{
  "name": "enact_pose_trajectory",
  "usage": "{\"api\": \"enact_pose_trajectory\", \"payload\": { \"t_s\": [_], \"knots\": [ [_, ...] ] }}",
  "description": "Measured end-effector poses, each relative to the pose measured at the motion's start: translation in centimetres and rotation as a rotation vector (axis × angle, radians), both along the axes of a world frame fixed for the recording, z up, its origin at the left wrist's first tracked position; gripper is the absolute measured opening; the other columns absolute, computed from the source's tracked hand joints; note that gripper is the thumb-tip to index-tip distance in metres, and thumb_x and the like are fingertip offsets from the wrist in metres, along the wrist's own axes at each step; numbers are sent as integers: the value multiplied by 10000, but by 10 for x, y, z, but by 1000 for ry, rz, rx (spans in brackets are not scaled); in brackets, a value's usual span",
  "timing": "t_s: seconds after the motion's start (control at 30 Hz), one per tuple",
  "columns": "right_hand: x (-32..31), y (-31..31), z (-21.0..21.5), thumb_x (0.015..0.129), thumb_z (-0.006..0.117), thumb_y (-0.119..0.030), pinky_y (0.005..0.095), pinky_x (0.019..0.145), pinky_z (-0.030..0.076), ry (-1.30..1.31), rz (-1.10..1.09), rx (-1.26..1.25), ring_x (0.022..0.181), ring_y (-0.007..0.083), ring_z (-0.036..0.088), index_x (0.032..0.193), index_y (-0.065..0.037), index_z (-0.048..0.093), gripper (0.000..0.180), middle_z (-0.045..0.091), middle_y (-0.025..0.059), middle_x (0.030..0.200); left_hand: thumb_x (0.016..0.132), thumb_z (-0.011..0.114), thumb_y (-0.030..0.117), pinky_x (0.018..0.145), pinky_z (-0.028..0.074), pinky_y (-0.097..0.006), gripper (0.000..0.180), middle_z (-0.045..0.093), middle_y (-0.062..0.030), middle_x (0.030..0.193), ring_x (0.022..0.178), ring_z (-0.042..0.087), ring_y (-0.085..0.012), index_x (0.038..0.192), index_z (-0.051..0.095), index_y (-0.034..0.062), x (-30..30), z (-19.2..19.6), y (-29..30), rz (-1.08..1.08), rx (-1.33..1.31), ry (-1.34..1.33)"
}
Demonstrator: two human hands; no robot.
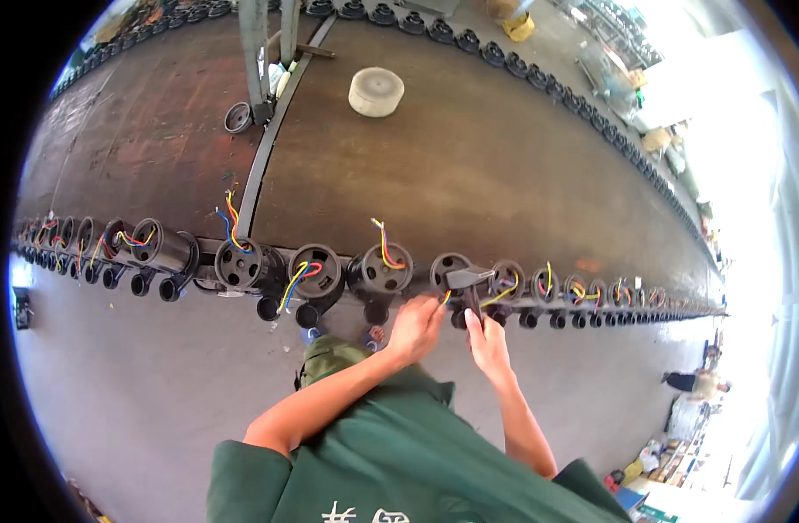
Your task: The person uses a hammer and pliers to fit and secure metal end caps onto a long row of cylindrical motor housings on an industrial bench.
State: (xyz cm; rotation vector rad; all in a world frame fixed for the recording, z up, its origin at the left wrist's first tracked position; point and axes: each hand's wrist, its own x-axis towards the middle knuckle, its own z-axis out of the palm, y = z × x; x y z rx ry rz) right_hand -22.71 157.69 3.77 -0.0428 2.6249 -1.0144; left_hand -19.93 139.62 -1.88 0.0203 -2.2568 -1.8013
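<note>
My right hand [490,344] is wrapped round the dark handle of a hammer-shaped tool [469,277], whose grey head lies across the front of a black round housing [452,260]; its exact kind is unclear. Close by on the left, my left hand [416,329] has its fingers pinched together on short coloured wires [446,297] at the lower edge of that same housing. Immediately left stands another black housing [386,268] with red, yellow and blue wires sticking up. To the right, a further housing [508,277] has a yellow wire hanging out.
Rows of similar black housings line the near edge of the long brown table [504,157] and its far edge. A whitish round block [377,92] sits on the tabletop. A metal post [255,61] rises beside a loose black ring [238,118]. Another person [700,383] is far right.
</note>
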Motion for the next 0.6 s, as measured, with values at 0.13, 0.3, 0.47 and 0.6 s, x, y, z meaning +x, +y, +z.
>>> {"api": "enact_pose_trajectory", "payload": {
  "t_s": [0.13, 0.3, 0.47, 0.6],
  "knots": [
    [-9, -26, 71, 1074, 500, -398, 253, 432, 318, -370, -178, -297, 485, 40, 403, 861, -70, 561, 395, 465, -48, 613, 997, 575, 143, 700, 434, -515, 228, 566, -195, 807, 804, 557, -425, 832, 532, -8, 5, -3, -6, 10, -12, -23],
    [5, -31, 52, 1084, 482, -400, 268, 448, 364, -56, -162, -306, 498, 71, 445, 859, -61, 560, 414, 485, -32, 607, 997, 579, 152, 719, 457, -497, 215, 589, -204, 844, 814, 574, -432, 862, 557, -14, 6, 0, -14, 10, -19, -61],
    [8, -27, 6, 1048, 501, -519, 352, 551, 437, -71, -95, -4, 589, 128, 532, 796, -33, 600, 556, 549, 21, 623, 1020, 556, 170, 763, 492, -471, 205, 624, -225, 908, 856, 607, -429, 959, 616, -17, 2, -6, -14, -72, 16, -130],
    [-4, -35, 63, 1036, 513, -543, 341, 588, 446, -246, -119, -46, 642, 124, 528, 847, -32, 616, 554, 581, 24, 697, 1050, 529, 187, 707, 466, -421, 260, 539, -186, 790, 720, 500, -303, 893, 575, -15, -3, -11, -13, -123, 203, -277]
  ]
}}
